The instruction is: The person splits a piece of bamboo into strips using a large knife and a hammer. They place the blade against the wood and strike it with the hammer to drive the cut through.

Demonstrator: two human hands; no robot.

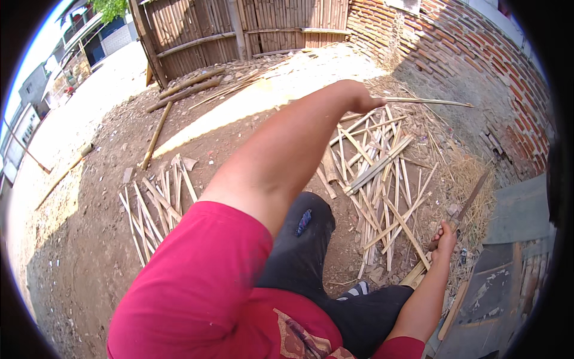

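My left arm reaches across to the far right, and my left hand (363,99) is closed on one end of a thin bamboo strip (427,101). The strip points to the right, held out above the heap. My right hand (444,238), low on the right, grips the handle of a machete (472,198), its dark blade slanting up and away. Between and left of the hands lies a loose heap of split bamboo strips (382,173), crossing each other on the dirt. A wider greyish split piece (379,166) rests on top.
More bamboo strips (149,212) lie on the ground to the left. Bamboo poles (190,90) rest near the bamboo fence (191,27). A brick wall (448,42) bounds the right side, with dry straw (475,179) and grey sheets (517,209) nearby.
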